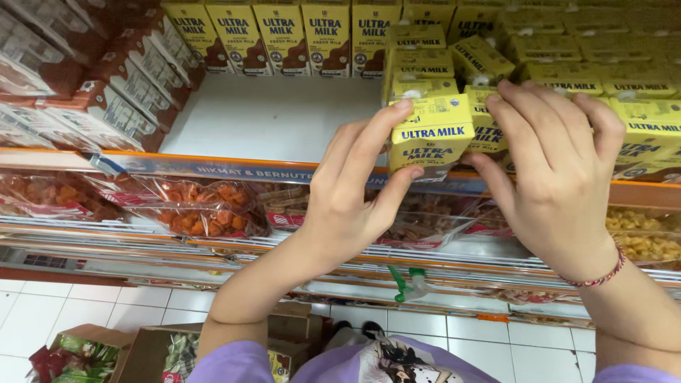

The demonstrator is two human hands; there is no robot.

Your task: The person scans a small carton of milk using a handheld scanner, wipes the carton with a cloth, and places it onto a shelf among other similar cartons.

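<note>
The left hand [351, 202] pinches a small yellow cardboard drink carton [430, 136] between its index finger on the upper left edge and its thumb under the bottom front corner, fingers closed narrowly on the box. The right hand [557, 177] cups the carton's right side, thumb pressing low against it and the other fingers curled over the yellow cartons just behind. A thin red braided bracelet [601, 278] circles the right wrist. The held carton sits at the front edge of the white shelf board [273, 117], just beside a packed block of matching yellow cartons [567, 64] to its right. Along the back stands a row of yellow and brown cartons [284, 35]; brown and white cartons [106, 92] lie at the left. Below the orange shelf edge [234, 164] hang clear bags of snacks [195, 209]. Lilac sleeves [234, 362] and white floor tiles [85, 312] show lowest.
</note>
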